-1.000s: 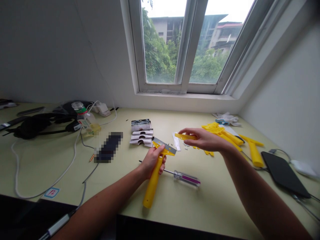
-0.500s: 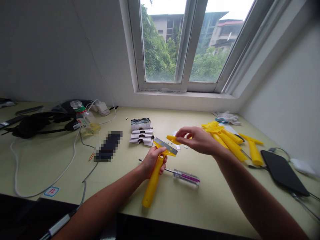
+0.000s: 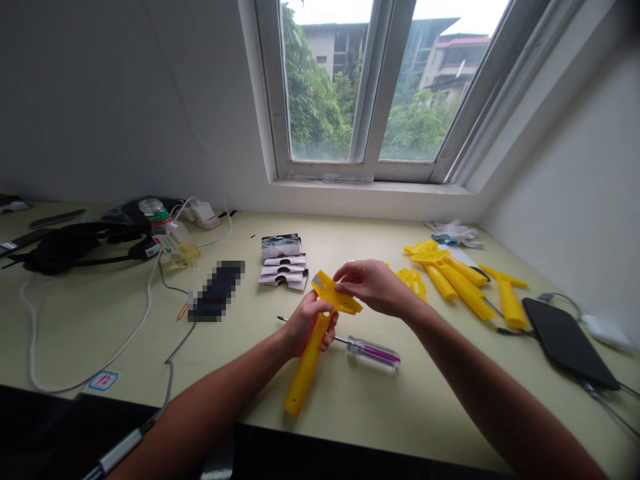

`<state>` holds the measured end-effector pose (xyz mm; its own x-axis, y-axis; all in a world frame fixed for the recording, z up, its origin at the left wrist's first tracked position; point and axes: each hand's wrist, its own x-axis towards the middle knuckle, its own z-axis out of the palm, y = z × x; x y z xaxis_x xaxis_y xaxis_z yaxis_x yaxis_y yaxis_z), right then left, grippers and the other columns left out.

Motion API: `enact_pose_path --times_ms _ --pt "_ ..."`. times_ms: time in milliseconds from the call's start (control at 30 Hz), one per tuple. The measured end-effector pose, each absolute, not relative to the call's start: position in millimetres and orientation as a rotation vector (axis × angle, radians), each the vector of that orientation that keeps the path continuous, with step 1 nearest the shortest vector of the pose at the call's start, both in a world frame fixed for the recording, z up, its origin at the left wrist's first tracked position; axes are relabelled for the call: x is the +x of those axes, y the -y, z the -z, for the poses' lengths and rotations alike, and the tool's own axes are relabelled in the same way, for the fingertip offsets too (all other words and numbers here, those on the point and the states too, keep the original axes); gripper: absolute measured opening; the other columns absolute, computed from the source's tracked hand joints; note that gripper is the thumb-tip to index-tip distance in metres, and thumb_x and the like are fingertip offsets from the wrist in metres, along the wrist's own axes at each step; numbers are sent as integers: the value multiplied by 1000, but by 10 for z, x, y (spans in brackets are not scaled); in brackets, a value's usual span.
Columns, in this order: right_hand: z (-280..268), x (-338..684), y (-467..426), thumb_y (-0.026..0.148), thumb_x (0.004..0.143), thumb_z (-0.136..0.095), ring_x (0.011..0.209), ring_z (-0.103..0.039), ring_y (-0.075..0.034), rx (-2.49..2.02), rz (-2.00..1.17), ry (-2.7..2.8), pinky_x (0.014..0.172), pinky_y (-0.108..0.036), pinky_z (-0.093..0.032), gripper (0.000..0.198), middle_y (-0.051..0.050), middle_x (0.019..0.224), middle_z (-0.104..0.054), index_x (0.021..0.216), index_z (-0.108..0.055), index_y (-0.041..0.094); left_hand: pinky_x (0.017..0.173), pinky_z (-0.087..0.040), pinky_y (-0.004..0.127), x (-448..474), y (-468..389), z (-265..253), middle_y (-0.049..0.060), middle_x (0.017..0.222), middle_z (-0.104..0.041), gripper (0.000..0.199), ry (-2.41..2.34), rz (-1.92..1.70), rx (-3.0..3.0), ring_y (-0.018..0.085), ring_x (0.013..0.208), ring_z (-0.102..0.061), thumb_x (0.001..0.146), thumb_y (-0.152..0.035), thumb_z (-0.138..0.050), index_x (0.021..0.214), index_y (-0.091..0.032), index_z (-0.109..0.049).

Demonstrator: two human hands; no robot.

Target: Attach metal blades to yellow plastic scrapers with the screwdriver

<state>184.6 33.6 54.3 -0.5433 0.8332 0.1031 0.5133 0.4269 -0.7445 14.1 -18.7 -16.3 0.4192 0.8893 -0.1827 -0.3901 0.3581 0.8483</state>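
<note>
My left hand [image 3: 306,325] is closed around the neck of a yellow scraper [image 3: 309,370], whose handle slants down toward the table's front edge. A grey metal blade [image 3: 320,283] shows at the left of the scraper's head. Over that blade lies a small yellow cover plate [image 3: 331,292], pinched by the fingertips of my right hand [image 3: 369,283]. Most of the blade is hidden beneath the plate. A screwdriver [image 3: 373,352] with a clear and purple handle rests on the table behind my left hand, its shaft partly covered by the fingers.
Small white boxes [image 3: 283,263] are stacked beyond my left hand. Several yellow scraper handles [image 3: 463,287] and yellow plates [image 3: 414,281] lie at the right, near a black phone [image 3: 567,343]. Leftward are a bottle [image 3: 173,240], cables and a dark pixelated object [image 3: 217,293].
My right hand has moved left and down, bringing the yellow cover plate onto the scraper's head over the blade. Yellow plates behind that hand have come into view. My left hand stays nearly still.
</note>
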Motion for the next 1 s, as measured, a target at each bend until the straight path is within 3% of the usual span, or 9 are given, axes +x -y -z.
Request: enact_pose_path --times_ms 367,600,833,1000 --pt "-562 1730 -252 26 81 -65 65 -64 -11 -1151 -688 2315 61 -22 -44 11 2 73 -73 82 -75 22 28 -34 20 114 154 223 -2 64 -55 16 -648 -932 743 13 35 -50 79 -31 -47 89 -19 -42" --pt "-554 1721 -257 32 83 -64 69 -59 -13 -1139 -510 2395 65 -26 -40 15 0 74 -69 77 -71 20 26 -32 18 155 175 168 -2 62 -53 36 -709 -947 793 9 32 -46 89 -54 -45 85 -18 -44" --pt "-571 1780 -310 35 82 -60 65 -57 -12 -1158 -650 2333 60 -24 -40 19 1 75 -65 93 -66 20 25 -33 18 153 176 119 -2 62 -54 36 -694 -977 859 8 31 -43 90 -53 -46 85 -18 -43" --pt "-555 1808 -376 33 85 -52 65 -59 -12 -1201 -858 2352 59 -23 -43 23 -2 74 -68 83 -69 18 26 -33 16 143 200 98 -4 65 -55 31 -721 -986 938 6 32 -42 90 -49 -52 87 -19 -41"
